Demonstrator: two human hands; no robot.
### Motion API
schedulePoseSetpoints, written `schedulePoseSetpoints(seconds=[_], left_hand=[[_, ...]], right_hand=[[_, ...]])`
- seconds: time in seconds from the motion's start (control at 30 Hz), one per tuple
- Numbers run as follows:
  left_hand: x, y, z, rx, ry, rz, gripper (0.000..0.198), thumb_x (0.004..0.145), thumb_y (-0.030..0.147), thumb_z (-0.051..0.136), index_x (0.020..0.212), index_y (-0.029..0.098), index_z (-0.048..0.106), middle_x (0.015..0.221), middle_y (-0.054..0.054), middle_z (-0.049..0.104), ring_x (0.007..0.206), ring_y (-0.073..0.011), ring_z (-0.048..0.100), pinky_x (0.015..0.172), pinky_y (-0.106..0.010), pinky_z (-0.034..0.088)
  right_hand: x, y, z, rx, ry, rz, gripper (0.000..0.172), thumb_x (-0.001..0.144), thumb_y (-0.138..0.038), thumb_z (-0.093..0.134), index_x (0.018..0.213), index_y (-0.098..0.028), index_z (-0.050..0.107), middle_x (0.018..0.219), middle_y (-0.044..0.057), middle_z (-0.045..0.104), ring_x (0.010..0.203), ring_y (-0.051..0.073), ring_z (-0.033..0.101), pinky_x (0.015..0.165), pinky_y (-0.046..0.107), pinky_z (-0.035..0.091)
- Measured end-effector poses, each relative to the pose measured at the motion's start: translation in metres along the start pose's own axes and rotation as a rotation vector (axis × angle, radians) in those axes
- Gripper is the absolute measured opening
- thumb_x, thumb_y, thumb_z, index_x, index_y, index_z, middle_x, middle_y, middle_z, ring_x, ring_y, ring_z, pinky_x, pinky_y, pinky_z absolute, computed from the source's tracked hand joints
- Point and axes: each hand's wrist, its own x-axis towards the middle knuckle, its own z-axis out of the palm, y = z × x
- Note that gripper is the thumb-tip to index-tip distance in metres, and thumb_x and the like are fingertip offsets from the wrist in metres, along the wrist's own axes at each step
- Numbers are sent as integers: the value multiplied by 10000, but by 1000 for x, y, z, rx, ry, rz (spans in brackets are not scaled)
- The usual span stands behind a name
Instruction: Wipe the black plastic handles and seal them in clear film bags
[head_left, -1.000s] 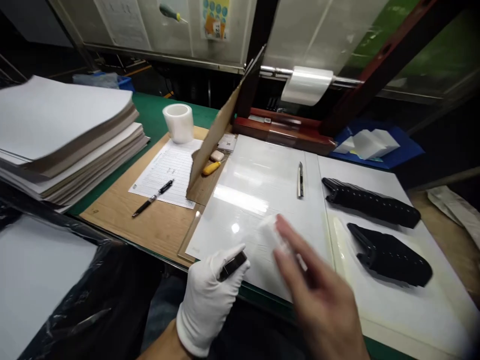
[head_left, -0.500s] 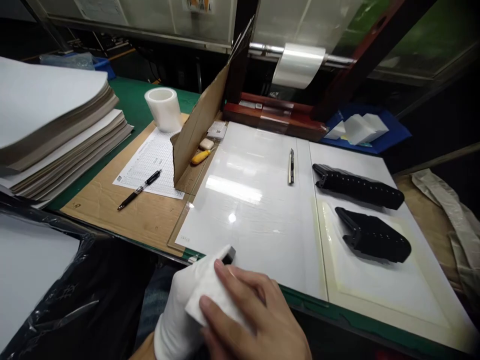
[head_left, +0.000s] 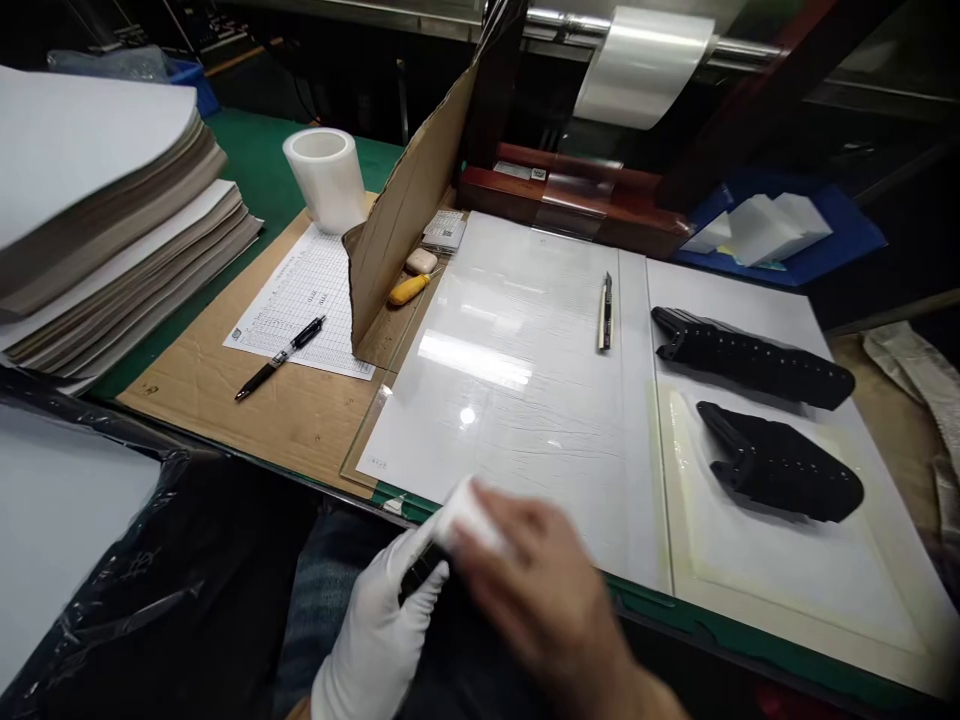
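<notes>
Left to right along the bench's (head_left: pixel 259 170) near edge, the gloved left hand (head_left: pixel 379 630) has its fingers (head_left: pixel 416 545) closed on a small black block (head_left: pixel 420 572), touching a white pad (head_left: pixel 469 515) gripped by the blurred bare right hand (head_left: pixel 547 600), with a glossy white sheet (head_left: pixel 510 420) open beyond.

A smooth, glossy clear panel (head_left: pixel 487 400) is recorded, with rough matt brown cardboard (head_left: pixel 409 225) beside it and a matt white cloth glove (head_left: pixel 379 640) at the near edge.

Bench: green-topped workbench (head_left: pixel 255 170), ahead of L hand (head_left: pixel 379 630)
Behind: steel roller bar (head_left: pixel 551 17) on dark red frame (head_left: pixel 757 110), far from R hand (head_left: pixel 540 590)
Far L: blue crate (head_left: pixel 191 85)
R: tan side table (head_left: pixel 881 400)
Light: dim behind bench
</notes>
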Motion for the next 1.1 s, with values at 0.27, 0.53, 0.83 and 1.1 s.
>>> schedulePoseSetpoints(seconds=[0.27,0.53,0.83,1.1], left_hand=[[4,2,1,58,-69,124,386,960,292,600,1345,310,637,1321,-54,691,1232,-263,639,1079,-370,511],[5,2,0,47,-90,127,384,977,291,582,1359,306,621,1330,-49,684,1227,-217,639,1087,-316,489],[6,5,-2,29,-100,71,381,968,382,584,1329,277,647,1324,-70,684,1221,-237,635,1082,-340,489],[14,29,10,-153,-37,-203,656,951,677,397,1292,171,638,678,-21,685,483,-140,575,441,-234,468]], right_hand=[[0,3,-2,-9,-10,97,301,916,-105,615,1202,-175,677,1286,169,670,988,259,622,719,426,599],[-1,3,-4,2,-8,141,307,927,-115,615,1219,-190,673,1312,143,658,983,255,598,736,431,583],[-1,5,-5,43,-62,165,311,953,-154,600,1251,-216,666,1364,111,625,1057,261,571,788,427,579],[-1,4,8,-8,28,224,376,979,-167,529,1337,-247,610,1466,135,533,1268,291,527,940,514,551]])
